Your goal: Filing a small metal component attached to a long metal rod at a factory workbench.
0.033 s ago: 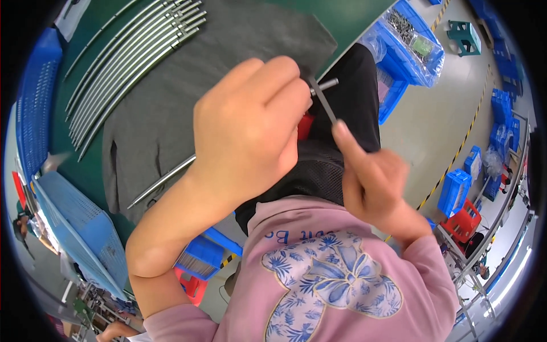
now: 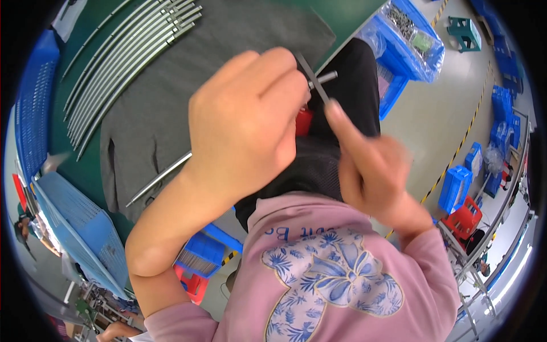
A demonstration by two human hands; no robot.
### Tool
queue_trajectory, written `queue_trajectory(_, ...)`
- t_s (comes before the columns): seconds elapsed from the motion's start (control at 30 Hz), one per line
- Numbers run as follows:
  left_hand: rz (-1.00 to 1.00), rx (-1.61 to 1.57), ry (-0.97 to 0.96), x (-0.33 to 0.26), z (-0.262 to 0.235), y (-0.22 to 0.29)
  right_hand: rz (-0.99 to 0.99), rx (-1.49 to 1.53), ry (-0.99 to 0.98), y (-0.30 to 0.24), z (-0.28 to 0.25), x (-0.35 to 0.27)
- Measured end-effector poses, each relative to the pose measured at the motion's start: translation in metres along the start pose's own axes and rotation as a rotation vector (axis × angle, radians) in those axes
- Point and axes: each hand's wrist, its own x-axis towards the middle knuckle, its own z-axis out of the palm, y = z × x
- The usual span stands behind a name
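Note:
My left hand [image 2: 245, 122] is closed in a fist around a thin silver metal rod [image 2: 159, 179]. One end of the rod slants down-left over the grey cloth, and the other sticks out a little past my fingers on the right. My right hand [image 2: 370, 165] grips a narrow flat grey file [image 2: 313, 77], its thumb stretched along it. The file crosses the rod's right end just beside my left fingers, seemingly touching it. Several similar rods [image 2: 122, 71] lie side by side at the far left. My left fist hides the rod's middle; the file's grip end is inside my right hand.
Grey cloth [image 2: 228, 34] covers part of the green table [image 2: 302, 11]. Light blue baskets [image 2: 85, 228] stand along the left. Blue bins [image 2: 424, 62] with bagged small metal parts sit at the right, by my leg. A green stool [image 2: 464, 34] and red chair [image 2: 464, 225] stand beyond.
My right hand and the file have shifted slightly up and left across the rod's end. My left hand, still around the rod, has moved up a little.

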Motion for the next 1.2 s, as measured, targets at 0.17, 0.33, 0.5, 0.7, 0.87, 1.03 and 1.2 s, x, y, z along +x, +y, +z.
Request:
queue_trajectory(0.17, -0.043, 0.002, -0.017, -0.002, -0.002, 0.001, -0.081, -0.092, 0.108, 0.003, 0.016, -0.004)
queue_trajectory(0.33, 0.01, -0.022, 0.011, 0.0, -0.002, -0.002, -0.142, -0.031, 0.227, 0.007, 0.028, 0.03)
queue_trajectory(0.5, -0.02, 0.012, -0.017, 0.001, 0.0, 0.0, -0.081, -0.06, 0.199, 0.004, 0.025, -0.009)
queue_trajectory(0.7, -0.029, -0.009, -0.028, -0.003, -0.004, 0.0, -0.107, -0.048, 0.308, 0.005, 0.046, -0.006)
queue_trajectory(0.87, 0.023, -0.01, -0.018, -0.003, -0.003, 0.001, -0.237, -0.014, 0.456, 0.021, 0.067, 0.021)
queue_trajectory(1.03, -0.002, 0.005, -0.03, -0.001, -0.003, -0.004, -0.255, -0.053, 0.438, 0.025, 0.066, 0.008)
queue_trajectory(1.2, -0.016, -0.01, -0.022, -0.002, -0.006, -0.001, -0.206, -0.001, 0.396, 0.023, 0.077, -0.009)
